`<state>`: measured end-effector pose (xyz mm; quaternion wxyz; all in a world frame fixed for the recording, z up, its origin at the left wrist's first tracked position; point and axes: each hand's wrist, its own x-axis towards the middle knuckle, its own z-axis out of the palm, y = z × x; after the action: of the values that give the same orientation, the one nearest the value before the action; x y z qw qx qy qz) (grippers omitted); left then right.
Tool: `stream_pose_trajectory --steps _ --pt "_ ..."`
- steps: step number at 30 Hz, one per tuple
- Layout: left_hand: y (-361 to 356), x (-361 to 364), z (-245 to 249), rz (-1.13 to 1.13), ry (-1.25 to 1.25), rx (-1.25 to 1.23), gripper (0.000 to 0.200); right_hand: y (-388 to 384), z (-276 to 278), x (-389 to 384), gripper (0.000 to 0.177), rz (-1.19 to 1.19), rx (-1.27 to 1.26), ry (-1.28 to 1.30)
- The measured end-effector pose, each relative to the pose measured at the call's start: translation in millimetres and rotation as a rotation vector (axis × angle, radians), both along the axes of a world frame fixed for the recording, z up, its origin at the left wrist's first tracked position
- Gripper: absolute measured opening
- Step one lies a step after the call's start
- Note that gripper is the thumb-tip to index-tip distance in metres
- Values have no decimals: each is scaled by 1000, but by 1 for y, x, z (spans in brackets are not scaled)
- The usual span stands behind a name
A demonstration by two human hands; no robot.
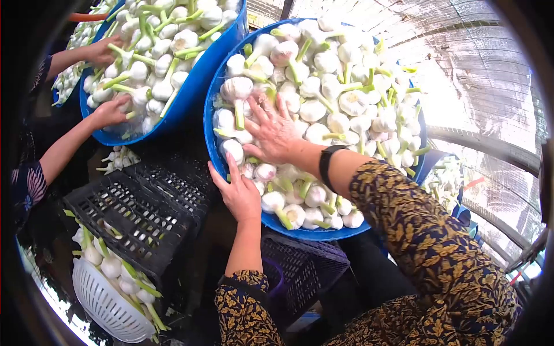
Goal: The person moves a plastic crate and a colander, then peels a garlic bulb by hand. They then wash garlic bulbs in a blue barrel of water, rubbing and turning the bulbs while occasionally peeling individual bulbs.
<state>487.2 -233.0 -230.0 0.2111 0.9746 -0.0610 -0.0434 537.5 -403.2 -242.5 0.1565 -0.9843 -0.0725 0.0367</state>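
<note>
A round blue tub (pixel 311 234) in front of me is heaped with white garlic bulbs (pixel 353 102) on short green stems. My right hand (pixel 273 134) lies palm down on the bulbs near the tub's left side, its fingers spread. A dark band circles that wrist. Lower down, my left hand (pixel 239 195) is at the tub's near-left rim, fingers extended and apart. Its fingertips come up against a garlic bulb (pixel 232 151) just inside the rim. Neither hand is closed around a bulb.
Another person's hands (pixel 109 112) reach into a second garlic-filled blue tub (pixel 234 40) at upper left. Below it stands a black slatted crate (pixel 135 213). A white colander (pixel 109 303) leans beside more garlic at lower left. A dark purple crate (pixel 306 271) sits under my tub.
</note>
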Motion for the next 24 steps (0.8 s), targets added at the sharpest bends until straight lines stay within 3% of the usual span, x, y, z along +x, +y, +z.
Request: stream_pose_trajectory --steps 4,5,8,11,16,18,19,20,22,24 --pt "-1 -1 7 -4 46 -29 66 -9 12 0 66 71 -100 185" --pt "1 -2 5 -28 37 -21 65 -11 6 -13 66 23 63 88" --pt "1 -2 4 6 41 -65 67 -18 6 -33 68 36 161 50" --pt "1 2 0 -5 18 -27 68 -12 -11 -8 70 19 59 82" --pt "0 -1 5 18 75 -63 68 -18 15 -5 60 13 40 47" --pt "1 0 1 13 41 -56 68 -31 56 17 52 -30 318 46" --pt "2 -1 0 -9 3 -53 68 -28 48 38 48 -72 327 -344" --pt "2 -1 1 -7 2 -50 68 -23 44 61 48 -138 304 -403" --pt "1 0 1 -2 31 -26 68 -11 10 92 46 -222 187 -192" --pt "2 1 0 -1 21 -13 68 -2 -2 95 44 -221 133 -180"
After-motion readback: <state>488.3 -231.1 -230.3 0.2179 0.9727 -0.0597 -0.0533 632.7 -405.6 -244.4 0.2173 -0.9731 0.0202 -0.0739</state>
